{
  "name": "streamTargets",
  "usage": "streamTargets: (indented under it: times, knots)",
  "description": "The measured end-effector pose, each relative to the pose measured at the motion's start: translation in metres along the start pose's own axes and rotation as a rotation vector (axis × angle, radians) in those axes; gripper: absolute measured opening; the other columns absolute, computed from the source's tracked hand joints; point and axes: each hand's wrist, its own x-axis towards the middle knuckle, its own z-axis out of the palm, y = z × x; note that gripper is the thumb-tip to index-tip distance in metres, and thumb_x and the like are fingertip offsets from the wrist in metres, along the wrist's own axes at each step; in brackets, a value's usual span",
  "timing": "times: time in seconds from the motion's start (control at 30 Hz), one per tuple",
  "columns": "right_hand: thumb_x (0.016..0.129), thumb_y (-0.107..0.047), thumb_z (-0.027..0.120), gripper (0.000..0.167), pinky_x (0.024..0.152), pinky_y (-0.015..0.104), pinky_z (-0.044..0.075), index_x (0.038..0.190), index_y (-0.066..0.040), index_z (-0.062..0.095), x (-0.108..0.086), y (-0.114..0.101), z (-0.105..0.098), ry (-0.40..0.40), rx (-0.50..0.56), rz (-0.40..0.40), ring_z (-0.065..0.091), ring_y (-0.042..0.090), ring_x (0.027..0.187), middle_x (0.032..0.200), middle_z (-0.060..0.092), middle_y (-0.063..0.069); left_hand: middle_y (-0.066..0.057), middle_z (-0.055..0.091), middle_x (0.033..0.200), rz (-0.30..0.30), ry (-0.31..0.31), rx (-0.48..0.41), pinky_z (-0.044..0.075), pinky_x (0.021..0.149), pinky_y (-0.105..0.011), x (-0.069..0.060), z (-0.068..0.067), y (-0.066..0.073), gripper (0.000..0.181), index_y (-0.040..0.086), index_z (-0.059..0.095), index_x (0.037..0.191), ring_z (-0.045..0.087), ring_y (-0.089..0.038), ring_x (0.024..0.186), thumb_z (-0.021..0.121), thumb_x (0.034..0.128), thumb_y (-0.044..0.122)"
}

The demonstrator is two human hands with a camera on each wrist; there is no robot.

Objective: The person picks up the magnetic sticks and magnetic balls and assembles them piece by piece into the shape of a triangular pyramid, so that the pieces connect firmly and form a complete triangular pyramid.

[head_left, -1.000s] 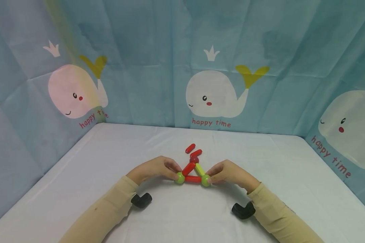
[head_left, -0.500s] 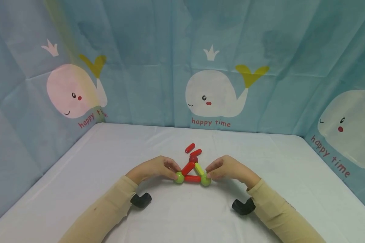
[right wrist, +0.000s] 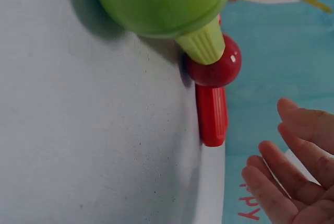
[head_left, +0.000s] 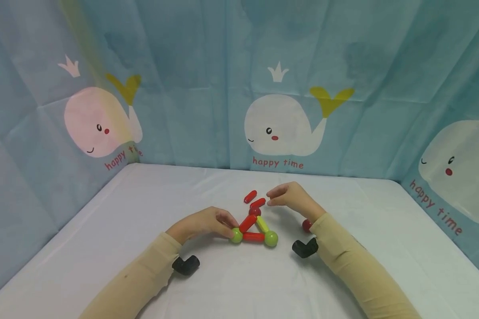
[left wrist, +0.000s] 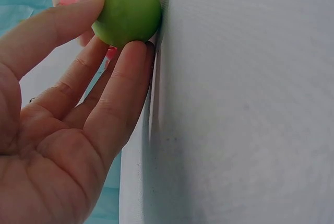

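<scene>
A flat triangle of rods and balls lies on the table. Its left corner is a green ball (left wrist: pixel 129 14), which my left hand (head_left: pixel 206 223) pinches between thumb and fingertips. A red rod (head_left: pixel 253 237) joins it to a second green ball (head_left: pixel 271 239) at the right corner. Another red rod (head_left: pixel 247 223) and a yellow-green rod (head_left: pixel 262 224) run up to a dark red ball (head_left: pixel 255 212). Beyond that ball are two more red rods, a nearer one (head_left: pixel 257 203) and a farther one (head_left: pixel 250 196). My right hand (head_left: pixel 293 198) hovers just right of the nearer rod, holding nothing.
A dark red ball (head_left: pixel 306 225) sits partly hidden by the right sleeve (head_left: pixel 339 246). Black angled pieces stand out at the left wrist (head_left: pixel 186 266) and right wrist (head_left: pixel 305 248). White cloth covers the table (head_left: pixel 163 190); a blue whale-print curtain (head_left: pixel 191 110) hangs behind and at both sides.
My right hand has let go of the right green ball and moved up and away toward the loose red rods. A red ball shows beside its sleeve. My left hand stays at its corner.
</scene>
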Motion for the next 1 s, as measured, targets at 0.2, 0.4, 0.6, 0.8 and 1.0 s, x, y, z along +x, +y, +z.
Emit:
streamTargets:
  times: [0.2,0.4,0.6,0.8,1.0]
  knots:
    - [0.088,-0.019,0.074,0.036,0.106,0.049,0.047,0.123,-0.009,0.07,0.016,-0.002,0.003,0.0,-0.01,-0.002,0.061,0.029,0.119,0.124,0.07,0.012,0.002,0.071,0.106,-0.005,0.006,0.011,0.049,0.097,-0.045,0.0,0.001,0.0,0.027,0.015,0.072,0.107,0.06,-0.017,0.105,0.079,0.0819,0.023]
    - [0.087,-0.017,0.075,0.037,0.107,0.049,0.046,0.123,-0.011,0.07,0.027,0.0,0.001,-0.013,-0.003,0.021,0.062,0.027,0.118,0.123,0.071,0.01,0.003,0.071,0.106,-0.007,0.009,0.016,0.048,0.098,-0.047,0.001,0.001,0.0,0.026,0.016,0.073,0.106,0.059,-0.018,0.106,0.08,0.0817,0.024]
    - [0.085,-0.017,0.077,0.038,0.106,0.048,0.046,0.122,-0.015,0.071,0.034,-0.001,0.006,-0.033,0.006,0.058,0.061,0.025,0.116,0.122,0.071,0.005,0.002,0.071,0.105,-0.003,0.003,0.013,0.048,0.097,-0.047,0.0,0.001,0.0,0.027,0.015,0.073,0.107,0.06,-0.018,0.105,0.08,0.0819,0.023]
    - [0.084,-0.017,0.078,0.034,0.103,0.046,0.048,0.117,-0.018,0.074,0.04,0.0,0.013,-0.033,0.015,0.114,0.061,0.024,0.114,0.121,0.071,0.003,0.002,0.071,0.105,-0.002,0.0,0.012,0.047,0.097,-0.046,0.001,0.001,0.001,0.027,0.016,0.073,0.107,0.06,-0.017,0.104,0.079,0.0821,0.023]
    - [0.083,-0.018,0.079,0.028,0.097,0.039,0.051,0.111,-0.018,0.076,0.043,0.001,0.017,-0.041,-0.003,0.163,0.064,0.021,0.104,0.115,0.073,0.002,0.003,0.071,0.105,-0.015,0.011,0.007,0.047,0.098,-0.048,0.0,0.002,0.001,0.026,0.016,0.073,0.106,0.06,-0.017,0.104,0.08,0.0817,0.023]
